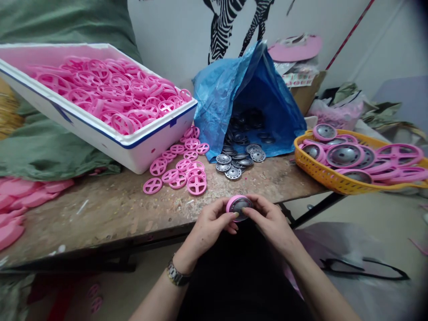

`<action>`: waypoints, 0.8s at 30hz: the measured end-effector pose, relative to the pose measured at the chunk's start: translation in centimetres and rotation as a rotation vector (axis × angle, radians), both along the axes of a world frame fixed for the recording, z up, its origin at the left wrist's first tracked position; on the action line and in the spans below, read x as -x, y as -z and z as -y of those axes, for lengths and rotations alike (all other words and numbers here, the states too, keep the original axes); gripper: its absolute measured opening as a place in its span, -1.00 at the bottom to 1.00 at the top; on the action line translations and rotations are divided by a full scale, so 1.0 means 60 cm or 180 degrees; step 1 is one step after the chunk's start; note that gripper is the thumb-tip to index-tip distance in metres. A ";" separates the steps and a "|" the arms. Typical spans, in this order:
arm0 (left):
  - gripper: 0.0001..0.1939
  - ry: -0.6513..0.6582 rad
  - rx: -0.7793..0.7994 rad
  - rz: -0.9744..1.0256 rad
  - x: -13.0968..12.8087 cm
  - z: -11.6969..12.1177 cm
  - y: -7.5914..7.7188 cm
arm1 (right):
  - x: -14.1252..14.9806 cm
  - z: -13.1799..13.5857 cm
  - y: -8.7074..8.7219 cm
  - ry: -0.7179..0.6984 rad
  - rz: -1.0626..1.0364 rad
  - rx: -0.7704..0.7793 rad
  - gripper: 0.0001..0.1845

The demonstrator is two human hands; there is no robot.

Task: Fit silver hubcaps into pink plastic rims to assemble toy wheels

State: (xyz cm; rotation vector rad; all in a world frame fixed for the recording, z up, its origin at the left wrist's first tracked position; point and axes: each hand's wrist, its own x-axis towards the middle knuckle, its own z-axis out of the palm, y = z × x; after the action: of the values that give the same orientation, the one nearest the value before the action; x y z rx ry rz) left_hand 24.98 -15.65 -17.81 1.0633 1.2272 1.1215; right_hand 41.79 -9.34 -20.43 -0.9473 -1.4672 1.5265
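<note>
Both hands meet just in front of the table edge around one pink wheel with a silver hubcap [238, 204] set in it. My left hand [210, 223] pinches its left rim, thumb on the cap. My right hand [270, 220] grips the right side with curled fingers. A wristwatch [176, 274] sits on my left wrist. Loose pink wheels [182, 171] lie on the table ahead of my hands, and silver hubcaps [237, 162] spill from a blue plastic bag [217, 98] beyond them.
A white foam box [133, 149] heaped with pink wheels stands tilted at the back left. A yellow basket [321, 174] of assembled wheels hangs over the table's right end. The worn wooden table [100, 209] has green cloth and pink parts at its left.
</note>
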 end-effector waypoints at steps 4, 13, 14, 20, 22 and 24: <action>-0.66 0.0062 -0.0029 -0.0107 -0.004 0.001 0.007 | -0.004 0.000 -0.003 -0.0147 0.0000 0.0064 -0.74; -0.68 0.0225 -0.0528 -0.1084 -0.011 0.005 -0.003 | -0.011 0.018 -0.011 -0.0284 0.0138 0.0015 -0.84; -0.68 0.0204 -0.0576 -0.1226 -0.011 0.006 -0.004 | -0.011 0.021 -0.013 -0.0254 0.0224 -0.0085 -0.86; -0.69 -0.0130 -0.0826 -0.1654 -0.026 0.005 0.008 | -0.012 0.030 -0.011 0.0065 0.0547 -0.0428 -0.91; -0.68 -0.0202 -0.0782 -0.1605 -0.032 0.004 0.013 | -0.013 0.029 -0.008 0.0089 0.0511 -0.0405 -0.90; -0.68 -0.0180 -0.0660 -0.1461 -0.035 0.004 0.013 | -0.013 0.025 -0.006 0.0042 0.0407 -0.0272 -0.89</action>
State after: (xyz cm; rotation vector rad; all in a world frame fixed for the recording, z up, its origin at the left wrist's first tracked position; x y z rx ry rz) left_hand 27.07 -15.88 -18.62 1.5101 1.5267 1.0987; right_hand 42.58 -10.86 -20.10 -1.0173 -1.6001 1.4042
